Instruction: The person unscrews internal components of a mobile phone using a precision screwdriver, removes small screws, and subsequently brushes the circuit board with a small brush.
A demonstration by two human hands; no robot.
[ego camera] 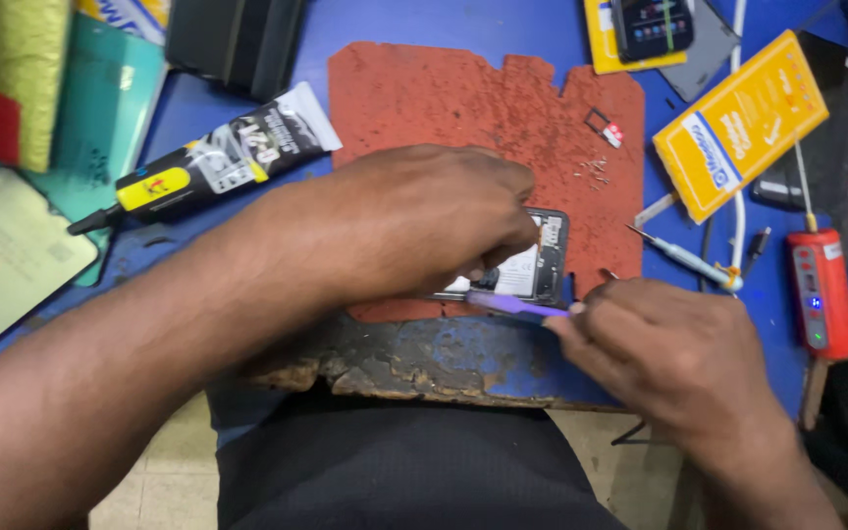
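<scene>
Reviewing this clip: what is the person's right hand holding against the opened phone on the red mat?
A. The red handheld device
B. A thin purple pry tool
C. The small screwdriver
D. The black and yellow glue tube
B: the right hand grips a thin purple pry tool whose tip lies at the near edge of the opened phone, which the left hand steadies on the red mat.

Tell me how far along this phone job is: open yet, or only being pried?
Done: the phone lies opened on the red mat, insides showing; small screws and a SIM tray sit aside. In hand: the left hand pins the phone while the right hand works a purple pry tool at its near edge. Left: closing up; the glue tube lies unused.
</scene>
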